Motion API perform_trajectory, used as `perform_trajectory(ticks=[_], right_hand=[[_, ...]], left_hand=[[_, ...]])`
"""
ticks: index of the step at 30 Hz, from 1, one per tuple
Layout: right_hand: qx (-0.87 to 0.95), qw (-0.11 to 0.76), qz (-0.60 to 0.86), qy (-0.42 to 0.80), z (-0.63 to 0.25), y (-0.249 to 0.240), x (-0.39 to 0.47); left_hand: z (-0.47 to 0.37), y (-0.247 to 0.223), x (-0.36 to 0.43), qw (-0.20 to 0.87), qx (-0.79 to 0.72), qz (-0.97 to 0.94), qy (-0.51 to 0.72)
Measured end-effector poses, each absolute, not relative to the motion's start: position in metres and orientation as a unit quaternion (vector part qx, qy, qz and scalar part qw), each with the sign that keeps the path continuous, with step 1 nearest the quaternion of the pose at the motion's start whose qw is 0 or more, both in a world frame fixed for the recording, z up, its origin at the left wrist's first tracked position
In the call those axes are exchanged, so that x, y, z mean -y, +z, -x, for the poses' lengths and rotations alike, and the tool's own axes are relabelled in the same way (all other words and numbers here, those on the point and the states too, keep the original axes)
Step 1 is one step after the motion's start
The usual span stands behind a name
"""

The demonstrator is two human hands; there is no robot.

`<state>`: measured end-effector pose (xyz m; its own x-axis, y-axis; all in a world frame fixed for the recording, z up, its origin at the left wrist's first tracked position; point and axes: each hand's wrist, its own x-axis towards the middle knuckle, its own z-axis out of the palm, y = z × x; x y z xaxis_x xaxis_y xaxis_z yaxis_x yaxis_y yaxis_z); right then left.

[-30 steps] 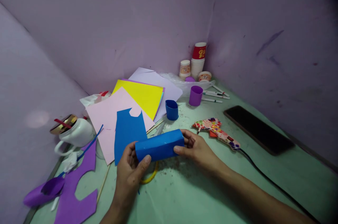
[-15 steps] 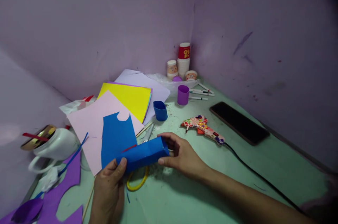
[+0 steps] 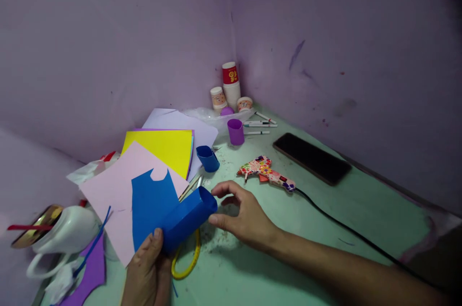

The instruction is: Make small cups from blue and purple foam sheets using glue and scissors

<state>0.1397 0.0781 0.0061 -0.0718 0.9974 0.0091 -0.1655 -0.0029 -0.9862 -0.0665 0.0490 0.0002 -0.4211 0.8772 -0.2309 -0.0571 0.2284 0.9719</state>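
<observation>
A blue paper tube (image 3: 187,222) is gripped at its near end by my left hand (image 3: 146,260), thumb on top. Its far end shows an oval opening. Beside that opening my right hand (image 3: 245,214) stands with thumb and fingers apart, holding nothing. Under the tube lie scissors with a yellow handle (image 3: 193,260), partly hidden. A cut blue sheet (image 3: 149,200) with a notch in its top edge rests on a pink sheet (image 3: 108,195), just behind the tube. A short blue paper ring (image 3: 210,161) stands beyond the tube, near a purple paper ring (image 3: 236,133).
A flower-patterned glue gun (image 3: 265,170) with a black cord lies on the right, before a phone (image 3: 312,158). Paper cups (image 3: 231,84) and pens (image 3: 260,124) are in the corner. At left are a white mug (image 3: 68,229), purple scraps (image 3: 94,270) and a yellow sheet (image 3: 166,145).
My right hand has let go of the tube's far end, and its fingers have spread. The tube has tilted upward, and its opening looks rounder. The whole view has shifted slightly.
</observation>
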Motion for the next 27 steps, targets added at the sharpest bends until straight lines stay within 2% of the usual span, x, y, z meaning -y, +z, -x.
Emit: perform_trajectory(ticks=[3,7,10,21,27], right_hand=[[0.500,0.486,0.472,0.540,-0.145,0.010,-0.080],[0.491,0.348,0.349,0.718,-0.150,0.008,-0.082],[0.460,0.293,0.319,0.775,-0.150,0.001,-0.082],[0.430,0.350,0.365,0.748,-0.139,-0.002,-0.075],[0.442,0.385,0.386,0.712,-0.137,-0.004,-0.077]], left_hand=[[0.063,0.006,-0.046,0.408,-0.673,-0.321,0.527],[0.059,0.011,-0.039,0.385,-0.697,-0.333,0.505],[0.060,0.007,-0.033,0.320,-0.714,-0.362,0.507],[0.052,0.002,-0.022,0.269,-0.688,-0.443,0.508],[0.068,0.009,-0.032,0.382,-0.674,-0.400,0.490]])
